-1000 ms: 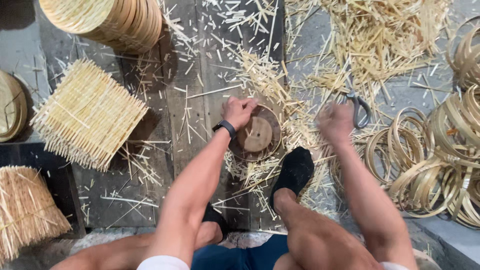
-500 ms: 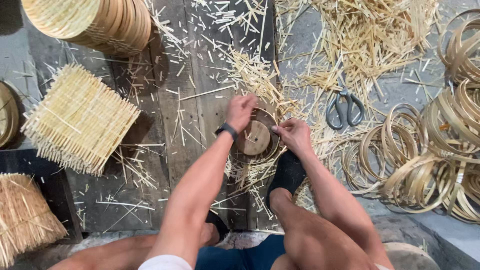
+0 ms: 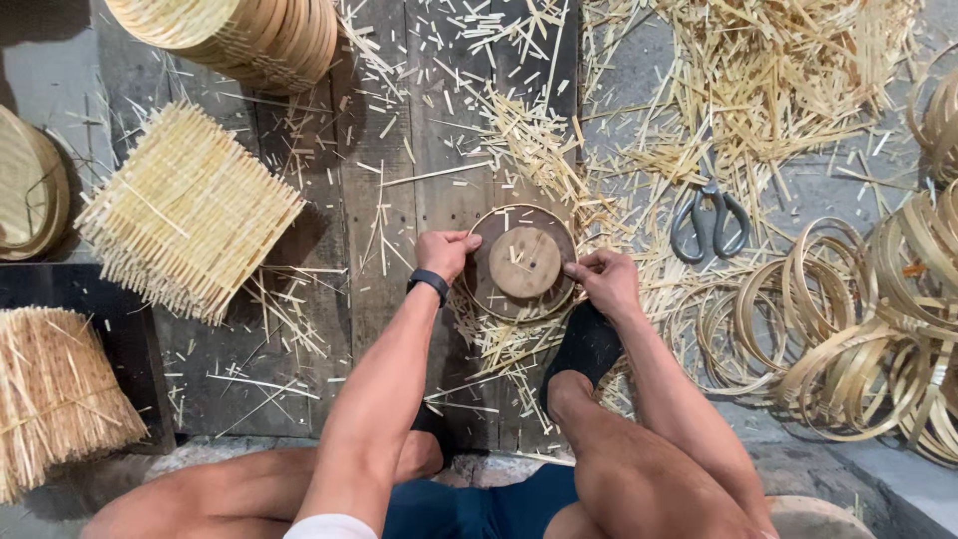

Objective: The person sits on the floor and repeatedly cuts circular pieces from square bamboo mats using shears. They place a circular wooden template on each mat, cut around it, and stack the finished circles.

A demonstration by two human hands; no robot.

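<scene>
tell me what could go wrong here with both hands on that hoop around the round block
1. The thin bamboo hoop is pinched only at its sides by the left hand and right hand; it might spring off the round wooden block.
2. Sharp bamboo offcuts surround the bare hands and the black-socked foot; splinters seem likely.
3. Scissors lie half buried nearby.

- The round wooden block [image 3: 525, 262] sits inside the bamboo ring [image 3: 479, 222], between the left hand [image 3: 446, 254] and the right hand [image 3: 605, 282].
- The scissors [image 3: 710, 222] lie right of it.
- The woven mat [image 3: 187, 222] lies well to its left.
- The loose hoops [image 3: 858, 329] are piled far right.
</scene>
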